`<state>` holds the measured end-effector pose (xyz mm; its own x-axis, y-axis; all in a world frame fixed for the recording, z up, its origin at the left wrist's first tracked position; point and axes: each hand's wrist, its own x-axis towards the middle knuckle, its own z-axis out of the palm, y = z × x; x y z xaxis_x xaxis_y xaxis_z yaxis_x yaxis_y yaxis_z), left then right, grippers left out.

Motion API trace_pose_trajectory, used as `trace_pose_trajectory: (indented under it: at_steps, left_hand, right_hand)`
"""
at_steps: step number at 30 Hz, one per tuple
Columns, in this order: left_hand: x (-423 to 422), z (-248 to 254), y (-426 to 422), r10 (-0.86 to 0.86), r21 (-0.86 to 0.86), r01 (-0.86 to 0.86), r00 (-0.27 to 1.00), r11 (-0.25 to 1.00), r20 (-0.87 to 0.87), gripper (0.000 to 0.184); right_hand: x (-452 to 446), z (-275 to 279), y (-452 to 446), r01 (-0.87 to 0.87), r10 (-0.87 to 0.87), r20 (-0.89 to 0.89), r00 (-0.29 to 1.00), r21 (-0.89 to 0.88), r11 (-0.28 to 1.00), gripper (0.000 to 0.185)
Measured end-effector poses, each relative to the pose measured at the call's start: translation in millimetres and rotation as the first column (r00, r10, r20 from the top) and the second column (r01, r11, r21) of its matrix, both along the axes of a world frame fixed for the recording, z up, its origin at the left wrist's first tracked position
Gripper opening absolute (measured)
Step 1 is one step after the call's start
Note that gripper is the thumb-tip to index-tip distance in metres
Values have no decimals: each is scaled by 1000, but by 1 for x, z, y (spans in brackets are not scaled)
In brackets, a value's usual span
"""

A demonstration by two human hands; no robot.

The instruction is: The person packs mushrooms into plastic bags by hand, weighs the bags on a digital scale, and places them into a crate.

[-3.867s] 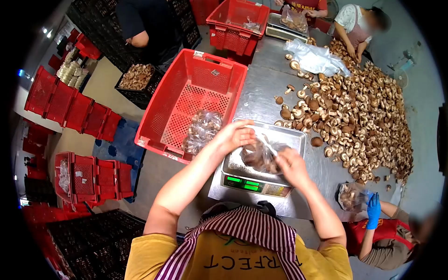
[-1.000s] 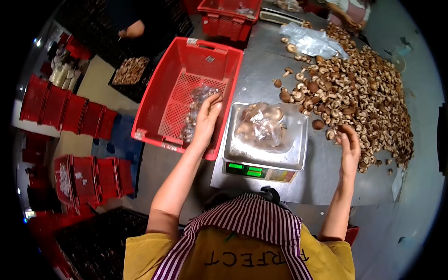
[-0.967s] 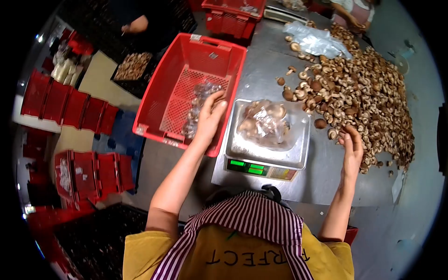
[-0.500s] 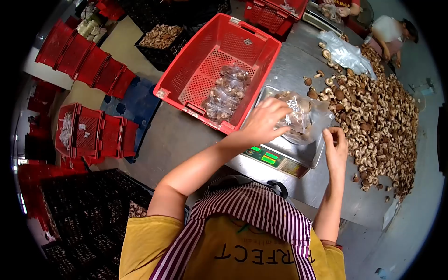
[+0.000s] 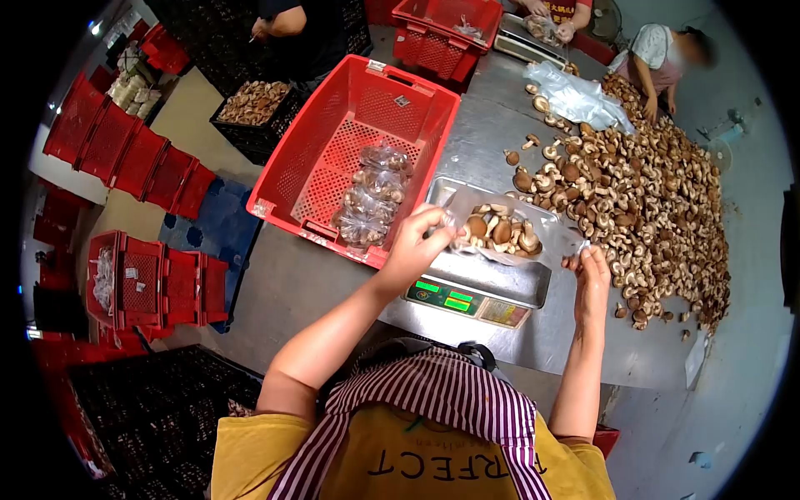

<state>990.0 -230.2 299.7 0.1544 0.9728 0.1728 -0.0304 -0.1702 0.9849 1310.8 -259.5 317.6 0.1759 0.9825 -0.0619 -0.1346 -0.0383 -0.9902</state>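
Observation:
A clear plastic bag point(image 5: 502, 247) of brown mushrooms is spread open over the metal tray of the scale point(image 5: 527, 287). My left hand point(image 5: 418, 243) pinches the bag's left edge. The bag's right edge is gripped between the fingers of my right hand point(image 5: 590, 271). Green digits are lit on the scale's front. Left of the scale, several filled bags point(image 5: 365, 202) lie in a row inside a red crate point(image 5: 275, 179).
A big mushroom heap point(image 5: 658, 217) covers the table's right part, with loose plastic bags point(image 5: 577, 96) behind. Co-workers stand at the far end and upper left. Stacked red crates point(image 5: 154, 283), a black crate point(image 5: 250, 112) of mushrooms and dark crates point(image 5: 158, 417) are at the left.
The bag on the scale has gone from bunched to spread open, showing the mushrooms. Both my hands have moved to its opposite edges and taken hold. The whole view has shifted.

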Motion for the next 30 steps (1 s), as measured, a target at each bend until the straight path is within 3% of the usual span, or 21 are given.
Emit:
trace_pose_trajectory:
  at_steps: [1,3,5,6,7,9,11,14,16,21,25,30]
  left_hand:
    - [2,-1,-6,-5,-2,5,1000,1000,2,12]
    - [7,0,-15,53,166,-29,988,986,-145,13]
    - [8,5,-19,36,183,-2,983,983,-182,15]
    - [8,5,-19,-68,-11,68,997,998,-29,14]
    - [9,6,-18,-139,-191,164,980,968,140,12]
    - [12,13,-16,-149,-225,197,965,954,215,12]
    - [14,13,-15,-163,-254,239,944,937,288,12]
    - [13,7,-13,-102,-204,178,937,963,334,15]
    - [7,3,-13,-80,-212,159,937,964,339,16]
    - [-3,2,-15,-33,-227,94,966,969,257,19]
    - [-8,-7,-12,14,-183,41,956,982,293,23]
    - [-4,2,-2,-34,-169,70,978,983,206,31]
  right_hand:
    - [9,-11,-2,31,-26,72,997,-73,997,9]
    - [9,-16,-5,69,-56,119,991,-109,992,7]
    - [-26,10,-9,290,-346,451,822,192,938,9]
    - [-46,34,-12,277,-442,526,726,365,889,15]
    - [-59,49,-13,278,-442,527,726,363,890,15]
    - [-81,65,-14,-113,-298,652,697,510,853,16]
    - [-110,62,0,-300,-12,704,711,319,899,15]
    - [-107,3,37,-332,20,867,498,170,928,10]
    - [-102,-22,46,-333,29,901,432,130,934,10]
    - [-114,-44,48,-428,101,967,235,9,904,14]
    - [-121,-56,49,-441,108,959,262,20,897,20]
    - [-153,-47,68,-397,175,909,378,-11,918,31]
